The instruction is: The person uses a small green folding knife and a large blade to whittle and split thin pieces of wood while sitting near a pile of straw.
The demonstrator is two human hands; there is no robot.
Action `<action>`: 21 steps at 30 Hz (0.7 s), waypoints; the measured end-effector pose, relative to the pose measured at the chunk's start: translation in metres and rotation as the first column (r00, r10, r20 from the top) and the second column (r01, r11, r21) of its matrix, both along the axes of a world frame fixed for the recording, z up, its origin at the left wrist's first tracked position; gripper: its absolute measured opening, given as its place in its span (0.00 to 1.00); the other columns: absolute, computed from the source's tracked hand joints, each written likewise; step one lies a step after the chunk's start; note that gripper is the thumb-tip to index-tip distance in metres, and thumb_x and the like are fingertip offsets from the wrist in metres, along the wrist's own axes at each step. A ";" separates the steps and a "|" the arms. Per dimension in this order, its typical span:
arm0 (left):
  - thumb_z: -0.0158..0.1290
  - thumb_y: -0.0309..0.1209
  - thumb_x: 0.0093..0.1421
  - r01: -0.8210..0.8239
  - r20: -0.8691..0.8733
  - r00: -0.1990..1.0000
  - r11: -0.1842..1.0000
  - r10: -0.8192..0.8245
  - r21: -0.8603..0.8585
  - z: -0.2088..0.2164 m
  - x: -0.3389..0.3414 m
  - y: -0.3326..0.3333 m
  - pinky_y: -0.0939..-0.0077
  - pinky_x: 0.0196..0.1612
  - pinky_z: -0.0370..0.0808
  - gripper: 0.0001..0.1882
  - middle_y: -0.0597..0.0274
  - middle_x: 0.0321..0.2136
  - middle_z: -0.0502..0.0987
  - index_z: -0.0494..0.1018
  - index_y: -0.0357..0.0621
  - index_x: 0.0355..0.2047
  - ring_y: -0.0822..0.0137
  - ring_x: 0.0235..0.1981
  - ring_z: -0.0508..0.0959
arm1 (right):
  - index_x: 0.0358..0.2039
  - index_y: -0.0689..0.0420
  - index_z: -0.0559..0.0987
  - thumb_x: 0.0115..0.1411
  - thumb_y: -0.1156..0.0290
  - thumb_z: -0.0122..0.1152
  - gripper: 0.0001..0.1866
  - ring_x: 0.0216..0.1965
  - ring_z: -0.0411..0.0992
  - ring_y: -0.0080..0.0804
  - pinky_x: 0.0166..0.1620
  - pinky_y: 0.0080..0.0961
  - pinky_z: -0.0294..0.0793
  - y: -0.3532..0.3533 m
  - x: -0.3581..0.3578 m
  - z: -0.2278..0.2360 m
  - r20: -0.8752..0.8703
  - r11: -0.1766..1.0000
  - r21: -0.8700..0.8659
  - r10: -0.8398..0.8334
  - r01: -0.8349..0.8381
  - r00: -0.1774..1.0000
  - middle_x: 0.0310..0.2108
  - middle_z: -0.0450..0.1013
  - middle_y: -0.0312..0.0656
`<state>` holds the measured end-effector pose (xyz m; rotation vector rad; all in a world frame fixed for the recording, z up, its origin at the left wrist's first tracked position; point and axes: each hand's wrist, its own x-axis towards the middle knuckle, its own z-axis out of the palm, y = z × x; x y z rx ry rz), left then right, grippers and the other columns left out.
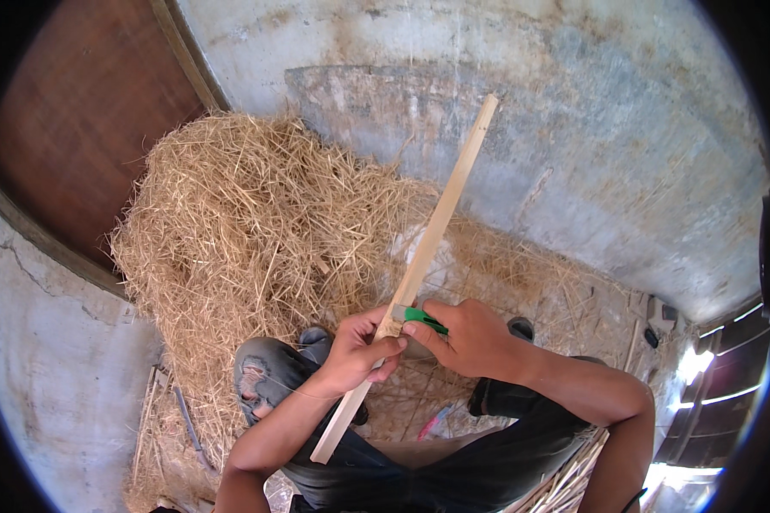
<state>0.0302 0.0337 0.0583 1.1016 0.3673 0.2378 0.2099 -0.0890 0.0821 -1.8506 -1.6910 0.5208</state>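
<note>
A long, pale wooden strip (443,209) slants from above my lap up toward the wall at the far right. My left hand (358,352) is closed round its lower part. In my right hand (479,340) is a green utility knife (423,321), the fingers wrapped round its handle. The knife's front end meets the strip just above my left thumb. How far the blade reaches out is too small to make out. The strip's lower end (325,451) hangs over my left thigh.
A big heap of straw (248,205) lies at the left against a brown door panel (77,128) and a stained wall (573,128). Thin sticks (560,479) lie beside my right leg. A curved dark tool (190,423) rests at the lower left. Small objects (659,318) stand by the right wall.
</note>
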 end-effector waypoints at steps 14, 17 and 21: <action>0.47 0.15 0.61 0.034 -0.075 0.997 0.998 -0.031 0.047 -0.015 -0.019 -0.004 0.84 0.16 0.64 0.22 0.51 0.44 0.81 0.69 0.31 0.57 0.78 0.16 0.72 | 0.38 0.56 0.82 0.68 0.50 0.57 0.20 0.21 0.73 0.57 0.26 0.45 0.71 0.022 0.033 -0.032 0.056 0.988 0.092 -0.132 0.126 0.990 0.17 0.73 0.51; 0.47 0.15 0.60 0.091 -0.090 0.992 0.994 -0.085 0.064 -0.015 -0.029 -0.006 0.84 0.16 0.64 0.26 0.51 0.43 0.81 0.66 0.32 0.60 0.78 0.16 0.73 | 0.42 0.58 0.82 0.69 0.48 0.54 0.24 0.23 0.74 0.53 0.30 0.43 0.72 0.029 0.052 -0.027 0.054 0.972 0.075 -0.229 0.224 0.972 0.19 0.73 0.53; 0.47 0.14 0.60 0.167 -0.105 0.981 0.984 -0.160 0.064 -0.011 -0.043 -0.018 0.84 0.16 0.65 0.25 0.52 0.43 0.82 0.67 0.32 0.60 0.78 0.16 0.73 | 0.39 0.62 0.80 0.70 0.50 0.55 0.24 0.19 0.62 0.41 0.29 0.40 0.66 0.026 0.104 -0.042 -0.098 0.843 0.218 -0.482 0.492 0.870 0.18 0.68 0.53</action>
